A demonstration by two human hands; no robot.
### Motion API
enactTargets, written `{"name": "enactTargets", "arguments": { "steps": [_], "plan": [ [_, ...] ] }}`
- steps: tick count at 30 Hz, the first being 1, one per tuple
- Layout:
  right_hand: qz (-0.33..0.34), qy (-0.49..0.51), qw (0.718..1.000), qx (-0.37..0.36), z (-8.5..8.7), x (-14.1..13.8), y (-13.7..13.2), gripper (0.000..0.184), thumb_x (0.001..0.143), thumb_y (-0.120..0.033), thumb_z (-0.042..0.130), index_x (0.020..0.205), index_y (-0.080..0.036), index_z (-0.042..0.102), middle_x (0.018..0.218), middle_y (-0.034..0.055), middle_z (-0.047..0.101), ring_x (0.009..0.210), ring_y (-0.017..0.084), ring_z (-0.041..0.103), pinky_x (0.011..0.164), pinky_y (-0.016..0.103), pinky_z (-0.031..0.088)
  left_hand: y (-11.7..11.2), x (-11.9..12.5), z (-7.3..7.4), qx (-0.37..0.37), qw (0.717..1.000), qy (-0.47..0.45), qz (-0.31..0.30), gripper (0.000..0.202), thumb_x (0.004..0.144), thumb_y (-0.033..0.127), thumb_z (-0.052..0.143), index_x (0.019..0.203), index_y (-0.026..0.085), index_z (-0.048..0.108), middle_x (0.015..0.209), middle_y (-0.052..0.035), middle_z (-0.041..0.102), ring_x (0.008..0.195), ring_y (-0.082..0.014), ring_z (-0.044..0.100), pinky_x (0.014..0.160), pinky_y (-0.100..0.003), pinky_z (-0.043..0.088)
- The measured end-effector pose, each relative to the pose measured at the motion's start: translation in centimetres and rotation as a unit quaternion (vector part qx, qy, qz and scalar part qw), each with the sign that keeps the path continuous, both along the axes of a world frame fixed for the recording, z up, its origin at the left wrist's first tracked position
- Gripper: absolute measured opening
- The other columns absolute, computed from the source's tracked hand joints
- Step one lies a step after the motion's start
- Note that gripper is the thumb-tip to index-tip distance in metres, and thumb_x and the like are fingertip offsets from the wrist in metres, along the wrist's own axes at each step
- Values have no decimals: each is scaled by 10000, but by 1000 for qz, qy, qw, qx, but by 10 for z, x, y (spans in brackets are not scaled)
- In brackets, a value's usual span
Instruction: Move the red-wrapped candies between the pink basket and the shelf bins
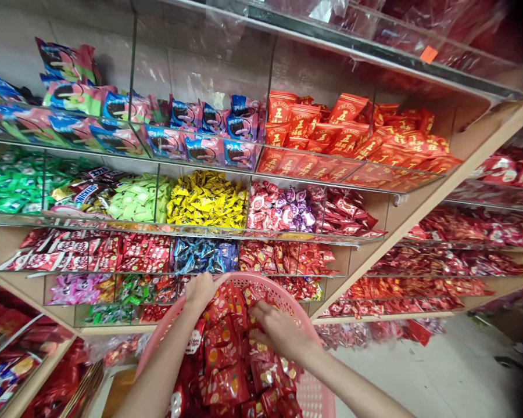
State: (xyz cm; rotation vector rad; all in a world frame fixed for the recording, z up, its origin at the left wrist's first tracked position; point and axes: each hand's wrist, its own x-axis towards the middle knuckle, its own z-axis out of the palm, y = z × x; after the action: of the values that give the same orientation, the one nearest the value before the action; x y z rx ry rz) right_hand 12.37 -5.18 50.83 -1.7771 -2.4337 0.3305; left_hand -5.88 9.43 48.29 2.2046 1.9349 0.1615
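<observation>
A pink plastic basket (320, 392) with a perforated rim is in front of me, heaped with red candy packets (224, 348). My left hand (200, 292) is closed on the far rim of the basket, a little left of its middle. Inside the basket, my right hand (279, 331) lies over the packets, its fingers pointing left and apart. Its fingertips are partly hidden among the packets, and I see nothing lifted in it.
Glass-fronted shelves of sorted sweets rise ahead: orange-red packets (326, 130), blue-pink packets (204, 133), yellow sweets (207, 200) and green sweets (17, 183). A wooden divider (401, 232) slants at right, with more red packets beyond. Pale floor (401, 377) shows lower right.
</observation>
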Motion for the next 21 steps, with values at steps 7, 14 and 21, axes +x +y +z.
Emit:
{"name": "enactTargets", "arguments": {
  "steps": [7, 14, 21],
  "plan": [
    [-180, 77, 980, 32, 8, 28, 105, 166, 801, -300, 481, 915, -194, 541, 896, 54, 614, 841, 168, 570, 684, 251, 387, 1, -1, -3, 4, 1000, -4, -2, 827, 708, 745, 143, 852, 117, 662, 885, -199, 653, 870, -339, 600, 734, -427, 437],
    [-334, 40, 933, -130, -10, 7, 169, 596, 609, -523, 634, 1064, -161, 501, 1078, 131, 593, 974, 267, 569, 731, 327, 431, 1, -1, -3, 19, 1000, 0, -6, 827, 714, 738, 131, 827, 115, 662, 872, -192, 654, 864, -345, 601, 730, -434, 437],
    [-350, 27, 914, -202, -12, -7, 187, 778, 508, -364, 721, 1192, -126, 437, 1065, 157, 607, 986, 305, 571, 776, 400, 450, 1, -1, -3, 11, 1000, -1, -3, 834, 710, 740, 137, 852, 108, 661, 882, -199, 650, 870, -340, 599, 737, -424, 434]
  ]
}}
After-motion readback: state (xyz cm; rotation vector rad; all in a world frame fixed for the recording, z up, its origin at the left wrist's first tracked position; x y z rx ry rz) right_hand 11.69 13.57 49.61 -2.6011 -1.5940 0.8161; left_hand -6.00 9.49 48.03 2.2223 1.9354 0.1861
